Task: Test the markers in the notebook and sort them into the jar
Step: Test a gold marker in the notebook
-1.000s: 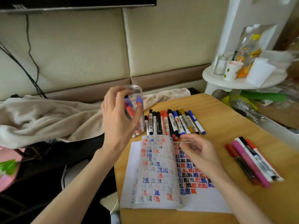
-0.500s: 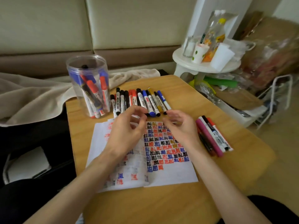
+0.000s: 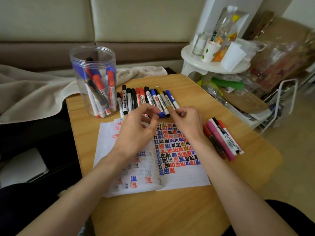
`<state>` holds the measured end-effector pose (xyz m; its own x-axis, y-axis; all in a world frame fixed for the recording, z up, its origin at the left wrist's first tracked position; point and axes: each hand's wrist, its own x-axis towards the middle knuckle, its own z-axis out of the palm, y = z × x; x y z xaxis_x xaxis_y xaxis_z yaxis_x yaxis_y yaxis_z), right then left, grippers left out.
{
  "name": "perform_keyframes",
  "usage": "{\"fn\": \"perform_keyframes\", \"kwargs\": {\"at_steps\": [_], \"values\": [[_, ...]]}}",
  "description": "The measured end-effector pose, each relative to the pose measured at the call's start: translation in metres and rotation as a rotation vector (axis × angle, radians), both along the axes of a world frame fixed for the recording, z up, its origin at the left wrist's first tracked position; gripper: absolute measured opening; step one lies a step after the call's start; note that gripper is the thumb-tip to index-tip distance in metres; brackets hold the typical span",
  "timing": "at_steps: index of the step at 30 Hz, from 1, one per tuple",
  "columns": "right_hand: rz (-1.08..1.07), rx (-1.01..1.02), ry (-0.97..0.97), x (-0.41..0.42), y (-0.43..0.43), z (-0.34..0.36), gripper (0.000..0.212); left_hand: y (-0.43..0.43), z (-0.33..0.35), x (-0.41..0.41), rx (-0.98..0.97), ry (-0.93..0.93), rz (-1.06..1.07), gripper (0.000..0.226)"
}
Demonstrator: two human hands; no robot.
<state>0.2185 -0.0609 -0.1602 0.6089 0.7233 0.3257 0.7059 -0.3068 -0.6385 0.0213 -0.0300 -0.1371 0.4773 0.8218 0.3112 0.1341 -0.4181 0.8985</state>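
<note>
Over the notebook [image 3: 180, 176], the left hand [image 3: 136, 132] hangs with fingers loosely curled and empty. The right hand [image 3: 187, 124] meets the marker row [image 3: 148, 99], its grasp unclear.

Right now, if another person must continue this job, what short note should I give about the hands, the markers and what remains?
Left hand: relaxed, empty, above the notebook.
Right hand: fingertips at the near ends of the marker row; grip unclear.
Jar stands upright on the table, far left, holding several markers.
Notebook open, right page crowded with test marks.
To do: the row, plus a separate bunch right of the notebook, not yet in the jar.
</note>
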Motion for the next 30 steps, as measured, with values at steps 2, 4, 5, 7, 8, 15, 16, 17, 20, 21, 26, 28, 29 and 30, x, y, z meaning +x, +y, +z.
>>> {"fn": "perform_keyframes", "kwargs": {"at_steps": [2,4,5,7,8,15,16,17,20,21,26,28,29,30], "values": [[-0.021,-0.012,0.019,-0.002,0.002,0.0,0.035,0.001,0.0,-0.002,-0.004,-0.008,-0.001,0.015],[-0.023,-0.022,0.069,-0.003,0.004,0.0,0.034,0.001,0.0,-0.003,-0.003,-0.009,-0.001,0.014],[-0.024,-0.02,0.104,-0.003,0.005,0.0,0.032,0.0,0.0,-0.004,-0.001,-0.006,0.0,0.014],[-0.041,0.007,0.167,-0.005,0.006,0.003,0.025,-0.001,0.0,-0.005,0.004,0.002,0.0,0.013],[-0.054,0.04,0.184,-0.006,0.006,0.004,0.022,-0.001,0.0,-0.005,0.006,0.004,-0.002,0.013],[-0.137,0.358,0.098,-0.009,-0.027,0.014,0.006,-0.002,0.0,-0.009,0.043,0.042,-0.002,0.017],[-0.13,0.399,0.09,-0.008,-0.034,0.015,0.006,-0.003,0.0,-0.01,0.054,0.05,-0.003,0.017],[-0.119,0.438,0.081,-0.008,-0.042,0.018,0.006,-0.003,0.0,-0.01,0.058,0.054,-0.008,0.018],[-0.065,0.534,0.078,-0.014,-0.068,0.029,0.012,-0.005,-0.002,-0.01,0.075,0.073,-0.028,0.022],[-0.038,0.572,0.101,-0.018,-0.077,0.034,0.013,-0.005,-0.003,-0.01,0.087,0.084,-0.032,0.024],[-0.01,0.706,0.236,-0.035,-0.109,0.056,0.002,-0.013,-0.007,-0.008,0.238,0.17,-0.059,0.042],[-0.012,0.695,0.382,-0.037,-0.114,0.06,0.007,-0.019,-0.006,-0.007,0.273,0.216,-0.134,0.054],[-0.016,0.674,0.45,-0.039,-0.116,0.061,0.012,-0.022,-0.006,-0.007,0.279,0.234,-0.172,0.058],[-0.022,0.652,0.502,-0.039,-0.117,0.06,0.018,-0.025,-0.005,-0.008,0.286,0.245,-0.201,0.057]]}}
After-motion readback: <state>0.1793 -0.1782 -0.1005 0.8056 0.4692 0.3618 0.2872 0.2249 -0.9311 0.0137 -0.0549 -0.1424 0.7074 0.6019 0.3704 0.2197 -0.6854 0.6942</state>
